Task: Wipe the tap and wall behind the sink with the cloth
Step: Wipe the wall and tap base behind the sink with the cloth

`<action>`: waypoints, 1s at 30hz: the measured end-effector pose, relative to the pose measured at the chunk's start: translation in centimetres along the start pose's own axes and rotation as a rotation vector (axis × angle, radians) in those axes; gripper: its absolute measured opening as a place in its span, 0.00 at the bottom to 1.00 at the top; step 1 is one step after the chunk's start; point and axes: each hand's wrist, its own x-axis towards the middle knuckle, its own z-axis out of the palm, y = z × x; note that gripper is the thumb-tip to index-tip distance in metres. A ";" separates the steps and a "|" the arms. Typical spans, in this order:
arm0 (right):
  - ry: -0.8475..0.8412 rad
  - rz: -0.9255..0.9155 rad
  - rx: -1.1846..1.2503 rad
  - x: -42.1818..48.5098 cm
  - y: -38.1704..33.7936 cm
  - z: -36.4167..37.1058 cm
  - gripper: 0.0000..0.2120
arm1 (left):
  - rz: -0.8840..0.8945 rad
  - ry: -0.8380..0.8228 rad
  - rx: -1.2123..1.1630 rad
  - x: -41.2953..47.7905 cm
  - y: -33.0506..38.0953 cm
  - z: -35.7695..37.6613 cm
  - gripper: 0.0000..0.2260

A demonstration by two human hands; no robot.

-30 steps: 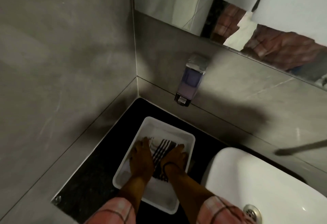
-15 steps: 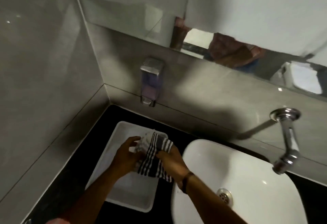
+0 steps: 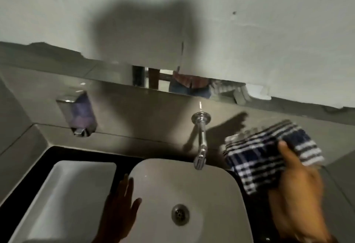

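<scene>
A chrome tap [image 3: 201,137] sticks out of the grey tiled wall [image 3: 153,112] above the white sink [image 3: 184,194]. My right hand [image 3: 295,183] holds a blue-and-white checked cloth [image 3: 269,154] up against the wall, just to the right of the tap. The hand and cloth are blurred. My left hand [image 3: 120,210] rests flat with fingers spread on the sink's left rim and holds nothing.
A white rectangular tray [image 3: 57,200] sits on the black counter [image 3: 25,181] left of the sink. A soap dispenser [image 3: 78,114] hangs on the wall at the left. A mirror strip [image 3: 172,83] runs above the tiles. The drain [image 3: 180,214] lies in the basin's middle.
Both hands lifted the cloth out of the tray. My right hand carried it right, past the tap, to the wall. My left hand let go and moved to the sink rim.
</scene>
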 end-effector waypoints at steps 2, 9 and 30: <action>0.016 -0.216 -0.160 2.2 0.8 1.5 0.08 | 0.003 0.020 -0.011 -0.1 0.0 -0.3 0.37; -0.329 -0.461 -0.916 6.2 9.7 10.0 0.14 | -0.048 0.022 -0.026 -0.2 0.9 -0.8 0.33; -0.337 -0.324 -1.415 5.4 11.5 13.4 0.30 | -0.006 -0.013 -0.021 0.9 1.3 -2.2 0.38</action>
